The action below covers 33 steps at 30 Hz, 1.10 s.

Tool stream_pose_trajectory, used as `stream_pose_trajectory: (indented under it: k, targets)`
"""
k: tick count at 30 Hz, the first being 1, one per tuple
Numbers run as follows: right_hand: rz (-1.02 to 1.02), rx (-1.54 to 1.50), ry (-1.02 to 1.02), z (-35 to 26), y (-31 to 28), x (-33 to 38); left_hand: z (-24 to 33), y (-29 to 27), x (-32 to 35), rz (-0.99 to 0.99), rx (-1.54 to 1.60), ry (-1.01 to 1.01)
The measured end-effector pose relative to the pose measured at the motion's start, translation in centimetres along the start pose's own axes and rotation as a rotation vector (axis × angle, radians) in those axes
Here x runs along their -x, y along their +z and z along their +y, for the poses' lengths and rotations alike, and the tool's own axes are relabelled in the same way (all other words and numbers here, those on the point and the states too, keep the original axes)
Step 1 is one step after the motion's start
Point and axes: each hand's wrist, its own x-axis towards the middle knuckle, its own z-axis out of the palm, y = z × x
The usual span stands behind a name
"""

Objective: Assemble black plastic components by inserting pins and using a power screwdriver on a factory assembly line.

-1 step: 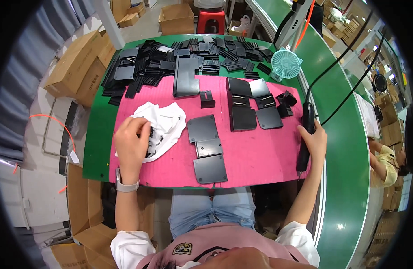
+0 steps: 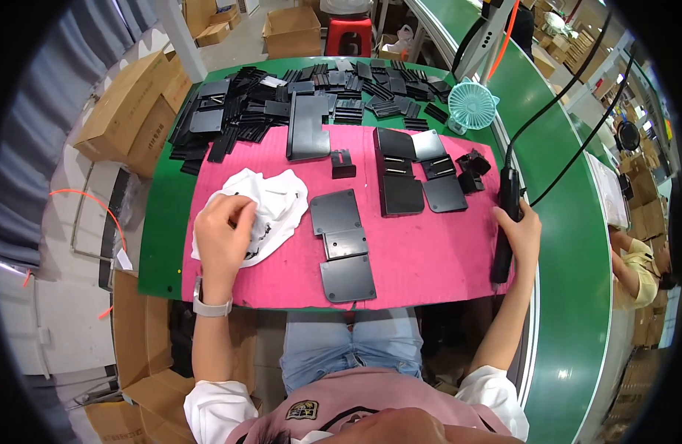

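My left hand (image 2: 224, 231) is over a crumpled white bag or cloth (image 2: 282, 194) with small dark pieces, perhaps screws, lying on it. Its thumb and fingertips are pinched together; whatever is between them is too small to make out. At the right edge of the pink mat, my right hand (image 2: 520, 231) wraps round a black electric screwdriver (image 2: 508, 207), upright with its tip down and a cable from its top. Between my hands lies a flat black plastic assembly (image 2: 345, 244), two plates joined by a narrower middle piece with small holes.
On the pink mat (image 2: 430, 259) are a long black housing (image 2: 308, 133), a small bracket (image 2: 342, 164), joined black cases (image 2: 400, 174) and dark clips (image 2: 472, 170). Black parts (image 2: 260, 111) are heaped along the far side. A teal fan (image 2: 473, 106) stands at far right.
My left hand has shifted slightly to the right over the white bag, its fingertips still together. My right hand and the screwdriver are almost where they were.
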Motion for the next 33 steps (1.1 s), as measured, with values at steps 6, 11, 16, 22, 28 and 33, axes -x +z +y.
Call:
stream_pose_trajectory:
  k: [6, 11, 16, 22, 28, 33]
  targets:
    - [-0.355, -1.748, -0.112, -7.2, -2.6, 3.0, 2.9, 3.7, 0.5, -0.210, 0.621, -0.231]
    - [-0.568, -2.175, -0.577, -15.8, -2.0, 1.2, 6.2, 6.0, 1.2, -0.405, 0.931, -0.265]
    - [-0.369, -2.205, -0.695, -20.0, -0.4, 1.2, 7.2, 7.1, 1.3, -0.539, 1.233, -0.338]
    - [-0.352, -2.198, -0.675, -19.1, 1.3, 2.3, 6.7, 7.4, 1.5, -0.548, 1.187, -0.206]
    - [-0.382, -2.111, -0.609, -18.8, 1.4, 2.6, 6.8, 7.3, 1.5, -0.441, 1.092, -0.101]
    - [-0.279, -2.133, -0.593, -20.1, 1.5, 3.7, 6.6, 7.0, 1.8, -0.368, 1.121, -0.161]
